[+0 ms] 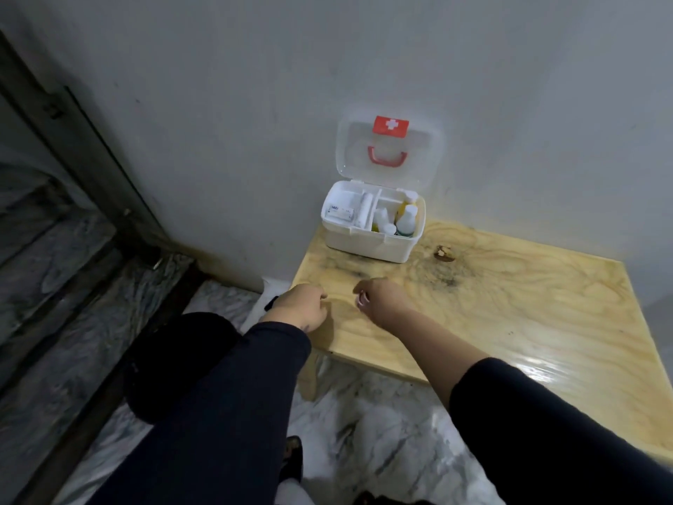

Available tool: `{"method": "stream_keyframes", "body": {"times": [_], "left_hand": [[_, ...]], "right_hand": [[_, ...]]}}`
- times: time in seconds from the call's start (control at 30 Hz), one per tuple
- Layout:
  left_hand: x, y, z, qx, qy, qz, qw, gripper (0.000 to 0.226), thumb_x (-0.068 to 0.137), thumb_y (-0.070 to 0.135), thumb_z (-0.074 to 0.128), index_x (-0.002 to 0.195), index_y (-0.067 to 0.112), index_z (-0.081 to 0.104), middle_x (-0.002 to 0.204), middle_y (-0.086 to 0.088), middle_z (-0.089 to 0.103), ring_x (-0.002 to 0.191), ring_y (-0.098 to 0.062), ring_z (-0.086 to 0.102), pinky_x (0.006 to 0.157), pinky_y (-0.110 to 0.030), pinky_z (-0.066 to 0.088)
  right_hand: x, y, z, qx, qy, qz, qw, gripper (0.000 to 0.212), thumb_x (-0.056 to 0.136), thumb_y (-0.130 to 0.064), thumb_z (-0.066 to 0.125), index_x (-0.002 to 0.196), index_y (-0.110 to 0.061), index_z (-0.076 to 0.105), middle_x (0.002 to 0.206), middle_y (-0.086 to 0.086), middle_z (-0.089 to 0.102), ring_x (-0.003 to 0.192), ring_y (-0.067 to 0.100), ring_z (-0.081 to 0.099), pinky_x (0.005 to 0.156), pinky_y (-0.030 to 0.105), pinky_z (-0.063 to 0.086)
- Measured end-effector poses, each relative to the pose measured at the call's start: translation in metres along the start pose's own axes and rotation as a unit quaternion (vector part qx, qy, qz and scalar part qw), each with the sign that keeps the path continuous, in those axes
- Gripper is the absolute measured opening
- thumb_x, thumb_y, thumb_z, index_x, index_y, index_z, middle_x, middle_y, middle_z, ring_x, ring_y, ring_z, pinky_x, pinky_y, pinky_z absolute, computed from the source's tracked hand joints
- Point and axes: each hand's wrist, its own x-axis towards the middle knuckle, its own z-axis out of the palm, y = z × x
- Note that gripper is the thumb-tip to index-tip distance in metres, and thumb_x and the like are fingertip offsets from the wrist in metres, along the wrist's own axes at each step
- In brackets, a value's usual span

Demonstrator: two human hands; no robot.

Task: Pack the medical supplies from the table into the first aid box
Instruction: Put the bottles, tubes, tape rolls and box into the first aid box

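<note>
Your left hand [302, 304] and right hand [378, 297] hover curled over the table [510, 322] near edge, both loosely closed, gripping nothing visible. First aid box [371, 227] sits at the far corner against the wall [255, 103], lid [391, 147] up, bottles [404, 220] inside. Nothing between hands and box; small brown scrap [443, 253] just right.

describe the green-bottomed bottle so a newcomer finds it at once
Find the white first aid box at the table's far corner by the wall. In its right compartment, the bottle stands nearest the right wall, the only one with a green base.
</note>
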Motion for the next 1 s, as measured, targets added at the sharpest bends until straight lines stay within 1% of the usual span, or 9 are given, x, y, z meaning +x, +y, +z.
{"method": "stream_keyframes", "body": {"times": [0.17,0.33,0.43,0.5,0.63,0.73,0.83,0.93,1.0], "left_hand": [[0.023,0.004,-0.035,-0.025,0.030,0.005,0.999,0.049,0.099,0.029,0.053,0.146,0.020,0.043,0.145,-0.008,0.050,0.129,-0.032,0.052,0.105,-0.038,0.044],[0.064,0.005,-0.077,-0.071,0.090,0.046,0.992,0.046,0.094,0.033,0.055,0.136,0.016,0.049,0.135,-0.009,0.051,0.122,-0.032,0.053,0.102,-0.044,0.045],[0.093,0.005,-0.095,-0.123,0.097,0.077,0.985,0.069,0.072,0.057,0.053,0.133,0.025,0.051,0.132,-0.001,0.055,0.117,-0.026,0.057,0.098,-0.046,0.049],[0.135,-0.003,-0.091,-0.131,0.094,0.093,0.982,0.079,0.061,0.065,0.050,0.131,0.030,0.048,0.126,0.001,0.060,0.112,-0.023,0.061,0.091,-0.045,0.054],[0.151,0.002,-0.104,-0.157,0.068,0.141,0.975,0.076,0.061,0.054,0.073,0.128,0.037,0.044,0.113,0.008,0.064,0.102,-0.015,0.063,0.083,-0.036,0.056],[0.157,0.005,-0.111,-0.157,0.044,0.191,0.968,0.072,0.062,0.039,0.082,0.125,0.034,0.047,0.103,0.012,0.066,0.094,-0.011,0.065,0.076,-0.027,0.054],[0.169,0.003,-0.113,-0.166,0.012,0.169,0.971,0.085,0.056,0.045,0.087,0.129,0.035,0.045,0.105,0.016,0.065,0.093,-0.004,0.063,0.076,-0.023,0.051],[0.201,-0.007,-0.093,-0.166,0.005,0.153,0.974,0.098,0.040,0.071,0.083,0.125,0.040,0.045,0.105,0.019,0.065,0.093,-0.004,0.066,0.080,-0.032,0.057],[0.209,-0.006,-0.086,-0.152,0.010,0.159,0.975,0.096,0.037,0.072,0.081,0.121,0.040,0.048,0.106,0.018,0.065,0.094,-0.007,0.066,0.080,-0.036,0.059]], "right_hand": [[0.036,-0.023,-0.052,0.061,0.102,0.008,0.993,0.032,0.091,-0.017,0.055,0.122,-0.013,0.060,0.113,0.015,0.068,0.104,0.033,0.063,0.078,0.033,0.049],[0.090,-0.039,-0.091,0.084,0.154,0.049,0.983,0.030,0.090,-0.017,0.055,0.118,-0.013,0.064,0.114,0.014,0.068,0.107,0.031,0.062,0.087,0.037,0.051],[0.127,-0.042,-0.101,0.081,0.168,0.072,0.980,0.030,0.089,-0.016,0.056,0.117,-0.011,0.065,0.119,0.015,0.064,0.108,0.032,0.061,0.091,0.034,0.048],[0.152,-0.043,-0.101,0.069,0.168,0.086,0.980,0.029,0.089,-0.014,0.056,0.117,-0.009,0.066,0.119,0.014,0.059,0.106,0.033,0.061,0.091,0.034,0.047],[0.190,-0.045,-0.091,0.028,0.149,0.117,0.981,0.027,0.090,-0.015,0.054,0.114,-0.012,0.066,0.118,0.010,0.054,0.104,0.033,0.062,0.088,0.038,0.051],[0.203,-0.048,-0.086,-0.031,0.155,0.117,0.981,0.030,0.092,-0.016,0.053,0.121,-0.015,0.063,0.121,0.005,0.058,0.113,0.029,0.055,0.090,0.039,0.048],[0.207,-0.049,-0.087,-0.066,0.184,0.115,0.974,0.038,0.093,-0.021,0.052,0.131,-0.025,0.056,0.124,0.000,0.063,0.120,0.026,0.046,0.092,0.036,0.042],[0.206,-0.044,-0.092,0.017,0.182,0.135,0.974,0.038,0.089,-0.023,0.061,0.128,-0.023,0.059,0.119,0.003,0.066,0.116,0.027,0.048,0.093,0.036,0.044],[0.201,-0.041,-0.097,0.102,0.197,0.155,0.963,0.036,0.083,-0.021,0.070,0.119,-0.017,0.065,0.116,0.007,0.067,0.113,0.028,0.053,0.092,0.035,0.047]]}}
